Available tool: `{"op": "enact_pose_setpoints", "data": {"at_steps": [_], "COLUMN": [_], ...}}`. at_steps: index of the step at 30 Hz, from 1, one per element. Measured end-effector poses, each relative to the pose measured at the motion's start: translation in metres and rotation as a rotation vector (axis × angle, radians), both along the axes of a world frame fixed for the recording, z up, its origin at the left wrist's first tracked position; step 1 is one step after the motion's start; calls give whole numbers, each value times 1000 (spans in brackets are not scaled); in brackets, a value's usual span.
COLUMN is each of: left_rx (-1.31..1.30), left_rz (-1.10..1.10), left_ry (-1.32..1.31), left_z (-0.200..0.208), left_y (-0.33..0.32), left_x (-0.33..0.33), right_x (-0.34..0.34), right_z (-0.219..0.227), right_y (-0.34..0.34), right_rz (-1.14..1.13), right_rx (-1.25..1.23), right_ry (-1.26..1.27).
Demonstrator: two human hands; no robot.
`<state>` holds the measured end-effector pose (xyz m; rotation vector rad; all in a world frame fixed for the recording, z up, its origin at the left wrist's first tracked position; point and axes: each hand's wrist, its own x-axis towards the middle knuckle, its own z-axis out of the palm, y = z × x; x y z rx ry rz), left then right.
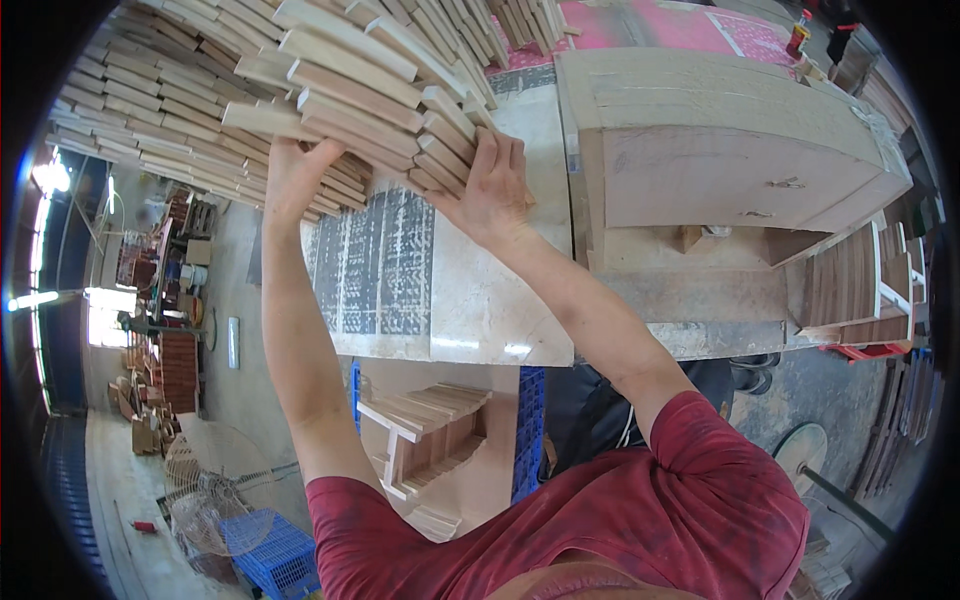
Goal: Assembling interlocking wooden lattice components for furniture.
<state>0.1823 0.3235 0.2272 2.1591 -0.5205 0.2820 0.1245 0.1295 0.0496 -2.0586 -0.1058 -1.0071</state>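
Strips (360, 117) bunched between two hands.
The wood lies beyond and between them, over the table (490, 290); the right hand (494, 190) grips its right-hand ends, fingers bent, while the left hand (299, 172) touches the near left side, its grip hidden, so I cannot tell.

Strips (355, 85) lie far left on the tabletop (500, 300), a box (700, 180) to their right; on the floor (112, 480) at left, fan (200, 485) beside crate (275, 553)

The person (620, 500) is wearing a mottled dark red shirt (500, 525). Its short sleeves (690, 435) are leaving both forearms (295, 300), the left hand (296, 178) and the right hand (492, 195) bare.
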Motion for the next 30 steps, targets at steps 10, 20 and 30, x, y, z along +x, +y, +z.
{"op": "enact_pose_setpoints", "data": {"at_steps": [10,20,30], "left_rx": [-27,-100,-113], "left_rz": [-146,-66,-141], "left_ry": [59,56,334], "left_z": [9,3,-23], "left_y": [-1,-6,54], "left_x": [1,-14,31], "right_x": [6,8,-8], "right_z": [3,4,16], "right_y": [5,3,8], "right_rz": [-35,-43,34], "right_rx": [-20,-60,75], "right_ry": [2,13,226]}}
